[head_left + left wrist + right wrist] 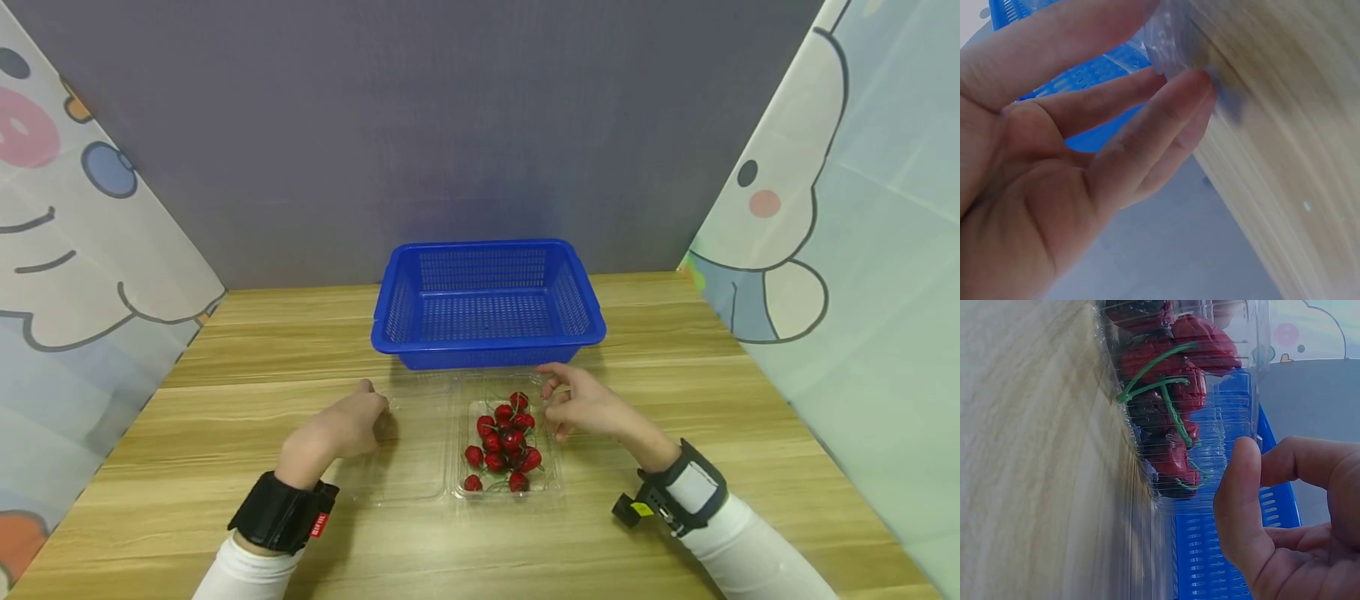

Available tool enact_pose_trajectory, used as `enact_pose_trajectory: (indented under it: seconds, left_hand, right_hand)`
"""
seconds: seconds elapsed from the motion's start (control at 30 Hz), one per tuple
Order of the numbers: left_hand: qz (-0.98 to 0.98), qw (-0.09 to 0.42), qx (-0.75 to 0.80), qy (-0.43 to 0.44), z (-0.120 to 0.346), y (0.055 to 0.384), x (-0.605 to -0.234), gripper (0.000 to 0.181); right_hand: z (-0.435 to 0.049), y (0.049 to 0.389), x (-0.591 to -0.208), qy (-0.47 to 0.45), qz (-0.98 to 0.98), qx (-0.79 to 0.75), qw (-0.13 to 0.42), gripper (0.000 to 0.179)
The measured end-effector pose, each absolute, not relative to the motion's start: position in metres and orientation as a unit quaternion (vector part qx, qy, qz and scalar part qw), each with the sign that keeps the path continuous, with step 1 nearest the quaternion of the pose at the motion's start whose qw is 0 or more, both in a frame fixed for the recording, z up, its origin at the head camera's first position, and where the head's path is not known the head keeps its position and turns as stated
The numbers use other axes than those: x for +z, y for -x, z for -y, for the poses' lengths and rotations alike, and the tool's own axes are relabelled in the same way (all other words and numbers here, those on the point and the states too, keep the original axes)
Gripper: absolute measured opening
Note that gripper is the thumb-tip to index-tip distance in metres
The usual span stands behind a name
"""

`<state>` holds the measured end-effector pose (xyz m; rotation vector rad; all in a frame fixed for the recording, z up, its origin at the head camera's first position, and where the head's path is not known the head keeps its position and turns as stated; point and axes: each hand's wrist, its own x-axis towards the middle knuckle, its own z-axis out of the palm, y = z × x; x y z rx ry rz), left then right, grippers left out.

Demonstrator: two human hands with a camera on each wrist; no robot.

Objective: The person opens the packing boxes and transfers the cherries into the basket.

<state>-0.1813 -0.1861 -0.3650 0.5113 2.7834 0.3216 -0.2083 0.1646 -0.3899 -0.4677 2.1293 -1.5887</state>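
Observation:
A clear plastic clamshell box lies unfolded on the table, its lid (420, 458) flat on the left. Red cherries (512, 440) with green stems fill the box's right half (552, 479). My left hand (347, 425) is at the lid's left edge, fingers loosely bent; in the left wrist view its fingertips (1194, 81) lie by the clear plastic. Beside the box's upper right edge is my right hand (588, 402), its fingers loosely bent and apart. Its thumb (1241, 481) overlaps the box's rim in the right wrist view; contact is unclear.
Directly behind the box stands a blue plastic basket (487, 344) with slotted walls. A grey wall (480, 125) rises behind the wooden table (255, 400). Patterned sheets hang on the left (90, 217) and right (862, 333).

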Motion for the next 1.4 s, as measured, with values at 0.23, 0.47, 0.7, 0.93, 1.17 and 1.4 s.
enact_pose_trajectory:
  seconds: [0.23, 0.47, 0.7, 0.93, 1.17, 1.4]
  left_hand:
    - [-0.971, 0.145, 0.108, -0.157, 0.184, 0.183, -0.370, 0.036]
    - [-0.972, 0.141, 0.107, -0.154, 0.184, 0.183, -0.370, 0.038]
    - [-0.973, 0.139, 0.099, -0.157, 0.185, 0.183, -0.369, 0.037]
    - [-0.979, 0.102, 0.075, -0.158, 0.185, 0.183, -0.366, 0.038]
    - [-0.982, 0.049, 0.056, -0.175, 0.178, 0.183, -0.360, 0.039]
    - [-0.979, 0.027, 0.066, -0.191, 0.170, 0.178, -0.355, 0.036]
  right_hand:
    - [-0.165, 0.209, -0.390, 0.173, -0.770, -0.574, 0.217, 0.072]
    - [-0.164, 0.207, -0.390, 0.179, -0.789, -0.551, 0.206, 0.067]
    - [-0.167, 0.204, -0.383, 0.192, -0.845, -0.474, 0.155, 0.062]
    - [-0.167, 0.201, -0.376, 0.245, -0.887, -0.388, 0.050, 0.040]
    - [-0.157, 0.192, -0.368, 0.339, -0.869, -0.358, -0.035, 0.027]
    - [-0.147, 0.182, -0.364, 0.452, -0.845, -0.286, -0.026, 0.023]
